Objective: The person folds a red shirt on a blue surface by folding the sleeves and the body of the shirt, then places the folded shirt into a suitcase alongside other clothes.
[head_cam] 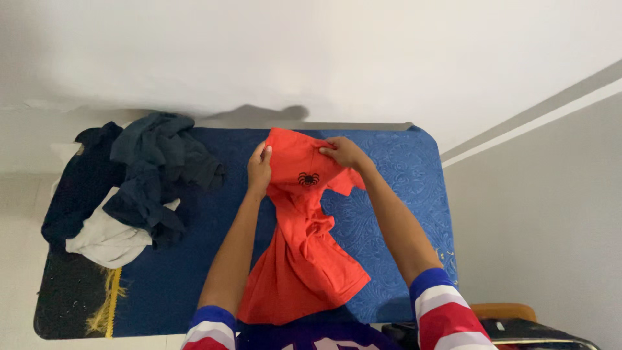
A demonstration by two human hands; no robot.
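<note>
Orange-red shirt (pixel 304 240) lies crumpled on the blue-covered counter (pixel 395 168), its top edge pinched by both hands: left hand (pixel 259 170) and right hand (pixel 343 153) closed on fabric. Spreading seems underway; flattening it needs an outward pull.
</note>
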